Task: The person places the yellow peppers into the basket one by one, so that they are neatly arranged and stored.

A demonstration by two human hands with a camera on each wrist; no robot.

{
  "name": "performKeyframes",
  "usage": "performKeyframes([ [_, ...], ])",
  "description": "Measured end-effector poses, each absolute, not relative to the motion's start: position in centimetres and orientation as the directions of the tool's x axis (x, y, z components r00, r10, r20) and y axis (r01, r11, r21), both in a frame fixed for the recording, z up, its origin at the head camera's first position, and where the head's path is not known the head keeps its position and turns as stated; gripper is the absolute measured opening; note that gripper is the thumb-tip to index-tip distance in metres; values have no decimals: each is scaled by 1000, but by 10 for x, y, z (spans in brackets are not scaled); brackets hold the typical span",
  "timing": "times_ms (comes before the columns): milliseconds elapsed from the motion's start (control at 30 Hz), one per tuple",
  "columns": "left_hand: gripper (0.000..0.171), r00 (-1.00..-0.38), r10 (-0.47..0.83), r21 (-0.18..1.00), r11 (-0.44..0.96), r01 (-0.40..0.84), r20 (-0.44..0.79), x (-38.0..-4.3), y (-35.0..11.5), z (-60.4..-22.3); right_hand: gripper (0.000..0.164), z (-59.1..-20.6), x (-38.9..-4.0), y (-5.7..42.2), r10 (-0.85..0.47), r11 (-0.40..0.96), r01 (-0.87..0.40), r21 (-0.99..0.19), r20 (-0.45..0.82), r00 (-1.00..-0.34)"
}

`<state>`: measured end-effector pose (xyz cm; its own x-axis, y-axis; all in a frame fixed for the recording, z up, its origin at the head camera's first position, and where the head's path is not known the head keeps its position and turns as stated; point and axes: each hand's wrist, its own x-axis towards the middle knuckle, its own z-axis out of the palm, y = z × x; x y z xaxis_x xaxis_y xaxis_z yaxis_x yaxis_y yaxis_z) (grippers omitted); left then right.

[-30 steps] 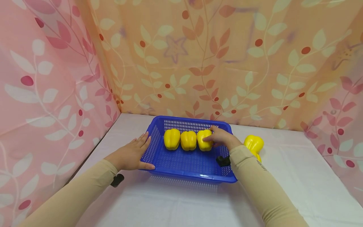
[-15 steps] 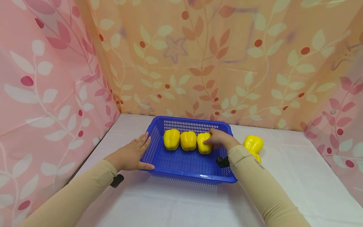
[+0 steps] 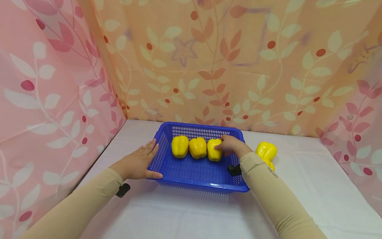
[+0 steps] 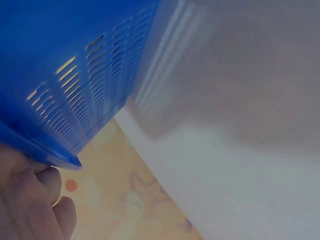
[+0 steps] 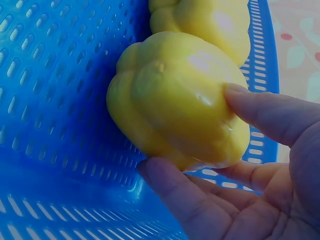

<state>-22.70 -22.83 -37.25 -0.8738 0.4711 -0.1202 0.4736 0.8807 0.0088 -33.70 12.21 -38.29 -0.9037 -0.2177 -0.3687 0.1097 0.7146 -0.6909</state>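
A blue perforated plastic basket [image 3: 194,183] holds three yellow bell peppers in a row along its back wall. My right hand [image 3: 232,145] grips the rightmost bell pepper [image 3: 213,152], thumb on one side and fingertips at the other. The right wrist view shows this bell pepper [image 5: 175,100] between thumb and fingers, just beside the middle one [image 5: 205,22]. The middle bell pepper [image 3: 198,148] and left bell pepper [image 3: 180,146] stand close together. Spread and fairly straight, the fingers of my left hand [image 3: 135,164] rest on the basket's left rim.
Outside the basket to the right, two more yellow peppers lie on the white tabletop: one bell pepper [image 3: 267,151] and another pepper [image 3: 270,164] partly hidden by my right sleeve. Floral curtains [image 3: 185,83] enclose the table at the back and sides.
Still in my right hand, the rightmost bell pepper has shifted slightly toward me. The middle bell pepper has turned and leans a little left. My left hand stays in place.
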Motion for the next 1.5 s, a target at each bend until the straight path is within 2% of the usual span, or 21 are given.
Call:
performKeyframes([
  [467,120,-876,463,-1,884,467,-134,-227,-228,-372,50,-381,-337,123,-203,732,105,-673,-362,-910],
  [733,120,-879,457,2,887,461,-139,-227,-229,-372,55,-376,-337,124,-198,745,93,-660,-352,-915],
  [1333,120,-878,460,2,886,464,-130,-228,-229,-374,51,-357,-335,135,-237,718,67,-693,-333,-913],
  [1500,120,-879,461,-4,885,465,-126,-229,-230,-375,51,-349,-334,139,-281,651,51,-757,-302,-911],
])
